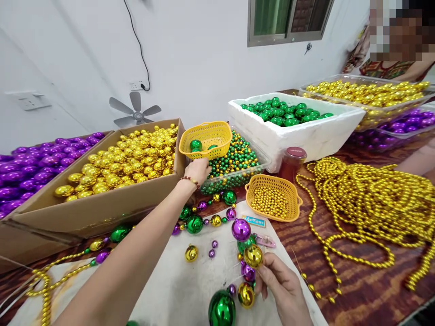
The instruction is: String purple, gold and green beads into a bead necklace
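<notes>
My left hand (197, 171) reaches to the edge of a clear tray of small green and gold beads (239, 156), just below a yellow basket (222, 147) with green balls in it. Its fingertips are hidden. My right hand (278, 280) pinches a gold ball (253, 256) at the end of a strand. Around that ball are a purple ball (241, 229), another gold ball (246, 295) and a large green ball (222, 309). A loose gold ball (191, 253) and two small purple beads (212, 253) lie on the white cloth (170, 280).
Boxes of purple balls (44, 167) and gold balls (118, 158) stand left. A foam box (288, 136), a red-lidded jar (292, 163) and a basket of gold beads (270, 202) stand beyond. Gold bead strings (370, 203) lie right. A person (397, 68) is at the far right.
</notes>
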Demonstrator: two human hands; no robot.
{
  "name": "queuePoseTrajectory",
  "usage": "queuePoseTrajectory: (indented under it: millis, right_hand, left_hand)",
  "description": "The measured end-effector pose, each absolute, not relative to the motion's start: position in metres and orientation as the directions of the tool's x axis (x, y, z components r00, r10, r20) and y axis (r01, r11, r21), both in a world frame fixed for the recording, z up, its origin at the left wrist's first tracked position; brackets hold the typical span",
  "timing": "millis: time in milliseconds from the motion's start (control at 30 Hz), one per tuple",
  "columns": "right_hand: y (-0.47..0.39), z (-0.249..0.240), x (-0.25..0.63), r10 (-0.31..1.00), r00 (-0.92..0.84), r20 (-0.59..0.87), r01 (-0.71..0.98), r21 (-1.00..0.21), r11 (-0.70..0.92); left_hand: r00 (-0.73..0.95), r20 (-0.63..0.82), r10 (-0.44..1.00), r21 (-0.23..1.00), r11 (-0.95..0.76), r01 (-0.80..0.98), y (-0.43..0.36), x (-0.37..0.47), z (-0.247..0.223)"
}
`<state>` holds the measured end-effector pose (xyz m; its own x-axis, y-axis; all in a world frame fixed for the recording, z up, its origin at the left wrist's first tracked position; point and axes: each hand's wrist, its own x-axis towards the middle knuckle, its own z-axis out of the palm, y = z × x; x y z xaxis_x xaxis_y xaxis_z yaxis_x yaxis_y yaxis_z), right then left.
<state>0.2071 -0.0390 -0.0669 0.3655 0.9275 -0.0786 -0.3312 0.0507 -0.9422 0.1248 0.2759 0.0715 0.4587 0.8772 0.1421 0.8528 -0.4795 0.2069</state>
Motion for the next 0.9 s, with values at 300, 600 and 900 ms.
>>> queuePoseTrajectory:
  millis: [300, 600, 900]
  right_hand:
    - [-0.038, -0.056, 0.201, 0.939, 0.334, -0.08, -0.252, -0.968, 0.007]
    - [-0.041, -0.04, 0.187, 0.937, 0.343, -0.063, -0.126, -0.992, -0.021]
    - [-0.041, -0.036, 0.184, 0.941, 0.329, -0.084, -0.116, -0.992, -0.049]
  left_hand:
    - [0.533, -0.055, 0.844, 0.968, 0.176, -0.179, 0.139, 0.061, 0.06]
    - [0.58, -0.186, 0.793, 0.759, 0.491, -0.427, 0.112, 0.03, 0.05]
    - [0.596, -0.148, 0.79, 0.758, 0.478, -0.445, 0.11, 0.02, 0.047]
